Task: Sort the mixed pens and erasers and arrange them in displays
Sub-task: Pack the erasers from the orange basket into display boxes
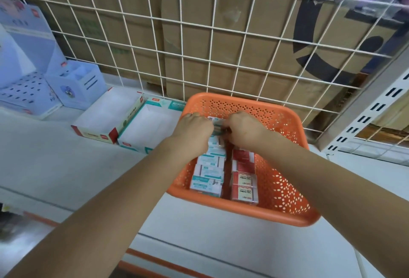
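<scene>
**Location of goods.** The teal-and-white wrapped rectangular erasers lie in a column just nearward of the left hand, partly under its wrist. The red-wrapped rectangular erasers form a second column nearward of the right hand. Both columns sit inside the orange perforated plastic basket. Both hands are also in it, at its far end.

**Markings.** The two nearest red wrappers read "2B" (upside down to the camera). The smaller print beneath is illegible. The teal wrapper text is too blurred to read.

**Hands.** They are side by side, knuckles up, with fingers curled downward. The fingers meet on a small grey-and-white item between the hands, and both pinch it. Blur prevents telling what kind of item it is.

**Surroundings.** Left of the left hand, just beside the basket, stands a teal-and-white open cardboard display box. Further left is a red-and-white open cardboard display box. Beyond both hands rises a white wire grid panel.
</scene>
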